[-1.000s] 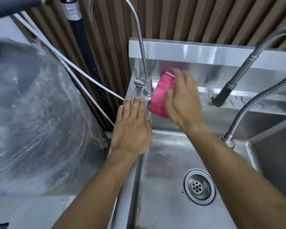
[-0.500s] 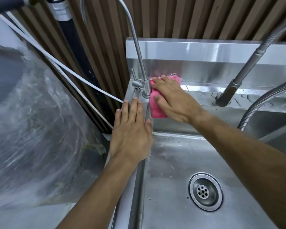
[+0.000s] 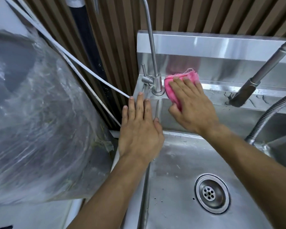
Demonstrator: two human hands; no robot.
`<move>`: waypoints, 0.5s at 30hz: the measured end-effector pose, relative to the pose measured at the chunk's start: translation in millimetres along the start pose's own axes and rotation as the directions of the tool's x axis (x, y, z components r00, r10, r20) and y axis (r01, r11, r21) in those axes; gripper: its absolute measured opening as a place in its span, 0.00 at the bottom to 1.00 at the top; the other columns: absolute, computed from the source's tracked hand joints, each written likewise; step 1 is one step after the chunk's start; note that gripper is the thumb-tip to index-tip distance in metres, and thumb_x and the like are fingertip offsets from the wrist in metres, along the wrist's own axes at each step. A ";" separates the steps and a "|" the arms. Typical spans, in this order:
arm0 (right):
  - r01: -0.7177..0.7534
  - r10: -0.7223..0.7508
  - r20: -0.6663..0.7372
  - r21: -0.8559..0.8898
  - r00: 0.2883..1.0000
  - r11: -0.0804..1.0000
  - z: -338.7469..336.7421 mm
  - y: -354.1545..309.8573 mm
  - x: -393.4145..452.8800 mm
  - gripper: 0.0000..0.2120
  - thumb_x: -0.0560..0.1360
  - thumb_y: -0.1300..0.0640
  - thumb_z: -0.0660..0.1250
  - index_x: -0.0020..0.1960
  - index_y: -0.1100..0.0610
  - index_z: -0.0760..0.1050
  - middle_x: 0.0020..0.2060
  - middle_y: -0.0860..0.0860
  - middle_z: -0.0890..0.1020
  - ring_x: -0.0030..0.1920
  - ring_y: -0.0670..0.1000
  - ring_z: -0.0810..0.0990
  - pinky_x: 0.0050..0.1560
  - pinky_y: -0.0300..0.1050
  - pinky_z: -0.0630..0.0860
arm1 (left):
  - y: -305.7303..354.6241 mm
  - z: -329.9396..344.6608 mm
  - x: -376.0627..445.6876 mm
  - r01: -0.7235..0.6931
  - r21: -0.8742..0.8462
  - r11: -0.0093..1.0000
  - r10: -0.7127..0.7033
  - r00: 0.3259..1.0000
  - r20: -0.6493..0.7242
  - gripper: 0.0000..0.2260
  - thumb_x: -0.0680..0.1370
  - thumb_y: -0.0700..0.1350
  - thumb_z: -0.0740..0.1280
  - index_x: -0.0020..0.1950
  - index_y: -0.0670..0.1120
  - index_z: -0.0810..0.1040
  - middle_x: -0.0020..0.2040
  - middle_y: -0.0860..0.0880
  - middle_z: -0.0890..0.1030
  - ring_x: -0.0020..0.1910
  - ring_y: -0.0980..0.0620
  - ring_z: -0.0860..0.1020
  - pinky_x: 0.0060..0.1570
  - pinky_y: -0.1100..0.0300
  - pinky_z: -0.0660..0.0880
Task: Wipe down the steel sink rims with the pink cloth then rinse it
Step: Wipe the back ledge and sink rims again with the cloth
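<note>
1. At the far left, beside the sink, a bulky grey drum wrapped in clear crinkled plastic film [image 3: 40, 113] stood well clear of the work, and a thin white hose [image 3: 82, 66] ran slantwise past it towards the sink's back left corner.
2. My left hand [image 3: 139, 129] lay flat and open on the left steel sink rim [image 3: 144, 187], fingers stretched forward and holding nothing; I judged it a brace for my weight.
3. Just ahead of those fingers the slim gooseneck steel tap [image 3: 155, 78] rose from the back left corner.
4. Touching the tap's base on its right, the folded pink cloth [image 3: 178, 81] was pressed onto the back rim by my right hand [image 3: 191, 106], fingers spread over it, thumb tucked under its lower edge.
5. The step in hand, as I judged it, was wiping the back rim, begun at its left end.
6. Rightward the rim carried water marks near the dark spray head of the flexible hose tap [image 3: 244, 91].
7. The next move called for steady downward pressure and a sweep right along that wet stretch, easing round the spray head.
8. Rinsing was not yet begun; the round steel drain [image 3: 211, 193] sat dry-looking.
</note>
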State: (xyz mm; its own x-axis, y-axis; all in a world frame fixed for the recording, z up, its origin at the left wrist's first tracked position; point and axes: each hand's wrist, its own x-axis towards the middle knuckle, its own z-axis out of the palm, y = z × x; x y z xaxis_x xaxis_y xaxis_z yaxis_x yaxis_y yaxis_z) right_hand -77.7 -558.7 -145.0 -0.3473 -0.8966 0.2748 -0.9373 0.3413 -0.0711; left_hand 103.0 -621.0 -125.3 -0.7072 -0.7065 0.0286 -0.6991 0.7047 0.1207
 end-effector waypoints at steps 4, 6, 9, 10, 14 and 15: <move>-0.073 0.076 0.016 -0.145 0.997 0.987 -8.6 7.6 -13.2 0.37 0.76 0.46 0.56 0.81 0.62 0.58 0.79 0.66 0.62 0.80 0.67 0.58 0.80 0.65 0.52 | -0.1 0.8 0.4 -0.003 -0.015 1.000 0.003 1.000 -0.013 0.31 0.82 0.53 0.43 0.84 0.44 0.49 0.85 0.45 0.47 0.83 0.43 0.46 0.81 0.46 0.44; -0.094 0.096 0.014 -0.099 0.995 0.991 -4.2 -1.6 -12.1 0.39 0.74 0.48 0.59 0.80 0.65 0.58 0.78 0.68 0.62 0.80 0.68 0.58 0.81 0.66 0.52 | 0.2 0.7 0.2 -0.001 -0.013 1.000 0.001 1.000 -0.006 0.31 0.82 0.53 0.42 0.84 0.44 0.48 0.85 0.45 0.46 0.83 0.43 0.45 0.81 0.46 0.43; 0.019 -0.024 0.052 0.098 0.998 0.995 -3.4 -14.8 8.2 0.38 0.73 0.52 0.57 0.80 0.66 0.59 0.79 0.65 0.63 0.81 0.65 0.58 0.82 0.62 0.52 | 0.8 1.1 -0.3 0.000 0.001 1.000 0.000 1.000 0.001 0.31 0.82 0.53 0.41 0.84 0.45 0.47 0.85 0.45 0.45 0.83 0.44 0.44 0.81 0.46 0.43; 0.052 -0.066 0.076 0.170 0.995 0.984 -4.3 -15.1 16.1 0.37 0.74 0.52 0.57 0.81 0.65 0.59 0.79 0.63 0.64 0.81 0.62 0.58 0.82 0.61 0.53 | 0.9 1.0 -0.3 0.003 0.000 1.000 -0.003 1.000 0.002 0.30 0.82 0.53 0.42 0.84 0.45 0.47 0.85 0.46 0.45 0.83 0.44 0.44 0.81 0.46 0.42; 0.139 -0.187 0.164 0.267 0.969 0.954 -13.0 6.2 28.6 0.37 0.74 0.52 0.60 0.82 0.57 0.57 0.79 0.56 0.64 0.81 0.57 0.58 0.81 0.59 0.57 | 1.9 0.2 0.1 0.016 0.002 1.000 -0.016 1.000 0.016 0.29 0.84 0.54 0.44 0.84 0.46 0.47 0.85 0.47 0.45 0.83 0.45 0.43 0.81 0.47 0.42; 0.159 -0.197 0.178 0.206 0.964 0.965 -15.0 11.6 25.4 0.39 0.74 0.53 0.62 0.83 0.56 0.55 0.81 0.55 0.62 0.82 0.57 0.55 0.82 0.60 0.53 | 2.1 -1.0 -0.4 0.021 0.002 1.000 -0.021 1.000 0.014 0.29 0.83 0.54 0.43 0.84 0.47 0.47 0.85 0.47 0.45 0.83 0.45 0.43 0.81 0.47 0.42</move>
State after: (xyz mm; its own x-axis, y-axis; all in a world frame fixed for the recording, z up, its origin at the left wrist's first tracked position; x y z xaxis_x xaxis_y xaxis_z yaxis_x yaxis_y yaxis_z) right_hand -96.9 -573.3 -124.5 -0.1557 -0.9818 0.1085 -0.9663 0.1286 -0.2228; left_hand 102.0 -619.3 -124.1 -0.6936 -0.7203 0.0118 -0.7142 0.6897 0.1191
